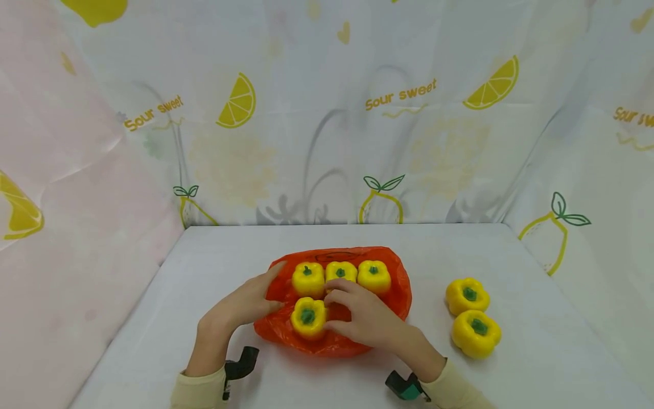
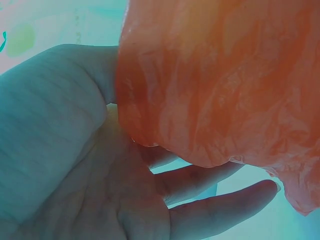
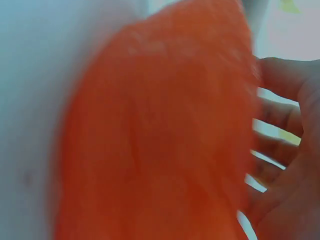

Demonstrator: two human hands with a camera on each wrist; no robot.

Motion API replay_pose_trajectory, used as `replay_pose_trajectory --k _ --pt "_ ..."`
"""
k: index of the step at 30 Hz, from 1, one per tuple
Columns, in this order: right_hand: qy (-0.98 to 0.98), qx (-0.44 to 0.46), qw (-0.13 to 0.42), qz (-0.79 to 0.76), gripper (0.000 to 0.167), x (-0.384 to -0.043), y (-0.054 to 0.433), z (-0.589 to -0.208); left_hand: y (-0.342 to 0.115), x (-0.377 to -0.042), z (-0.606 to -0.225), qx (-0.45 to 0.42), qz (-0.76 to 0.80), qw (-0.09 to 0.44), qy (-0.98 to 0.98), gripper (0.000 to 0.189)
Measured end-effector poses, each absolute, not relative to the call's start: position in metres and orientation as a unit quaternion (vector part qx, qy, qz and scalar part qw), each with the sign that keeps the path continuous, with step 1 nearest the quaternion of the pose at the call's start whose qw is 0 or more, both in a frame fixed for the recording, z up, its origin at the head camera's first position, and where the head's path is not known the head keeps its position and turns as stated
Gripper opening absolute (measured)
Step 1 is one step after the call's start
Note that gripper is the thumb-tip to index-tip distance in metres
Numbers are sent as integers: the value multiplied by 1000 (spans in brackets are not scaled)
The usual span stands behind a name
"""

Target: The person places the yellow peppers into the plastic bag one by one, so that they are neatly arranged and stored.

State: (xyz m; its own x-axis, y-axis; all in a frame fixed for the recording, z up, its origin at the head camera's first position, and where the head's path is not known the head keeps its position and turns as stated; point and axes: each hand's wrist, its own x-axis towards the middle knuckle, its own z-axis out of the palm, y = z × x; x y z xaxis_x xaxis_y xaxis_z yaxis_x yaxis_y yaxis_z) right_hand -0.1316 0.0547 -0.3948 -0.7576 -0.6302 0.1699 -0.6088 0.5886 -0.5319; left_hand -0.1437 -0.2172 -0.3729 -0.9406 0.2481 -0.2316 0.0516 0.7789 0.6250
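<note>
the left hand (image 1: 247, 304) spreads wide over the left edge of a red plastic bag (image 1: 281, 332) on the counter (image 1: 204, 267). four yellow peppers (image 1: 374, 276) sit within its outline; the right hand (image 1: 365, 318), fingers loosely parted, is beside the front pepper (image 1: 308, 319). two peppers (image 1: 476, 336) rest to the right.

Tabletop booth, lemon-print cloth (image 1: 306, 142) on three sides, white table (image 1: 214, 255)

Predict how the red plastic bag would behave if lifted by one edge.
The red plastic bag would probably flop, since it looks thin and creased. It may feel slick, given its sheen. Its load of four yellow peppers would likely shift or roll, being rounded.
</note>
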Motion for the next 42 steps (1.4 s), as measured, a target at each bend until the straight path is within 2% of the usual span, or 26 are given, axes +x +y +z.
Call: replay_pose_trajectory --k 3,10,17,25,33,42 --pt "893 -329 2 -306 27 -131 69 -386 -216 -144 -373 81 323 151 931 81" --pt "899 -305 -92 -299 32 -138 104 -377 -216 -143 -371 85 319 150 932 81" --pt "920 -250 -126 -272 45 -144 139 -367 -217 -144 -374 90 317 145 933 81" --pt "963 -146 -68 -216 61 -150 188 -362 -216 -143 -374 90 319 147 932 81" --pt "978 -86 -20 -189 67 -153 222 -370 -216 -145 -375 92 315 148 933 81" --pt "978 -26 95 -182 81 -149 239 -372 -216 -146 -376 100 316 143 932 81"
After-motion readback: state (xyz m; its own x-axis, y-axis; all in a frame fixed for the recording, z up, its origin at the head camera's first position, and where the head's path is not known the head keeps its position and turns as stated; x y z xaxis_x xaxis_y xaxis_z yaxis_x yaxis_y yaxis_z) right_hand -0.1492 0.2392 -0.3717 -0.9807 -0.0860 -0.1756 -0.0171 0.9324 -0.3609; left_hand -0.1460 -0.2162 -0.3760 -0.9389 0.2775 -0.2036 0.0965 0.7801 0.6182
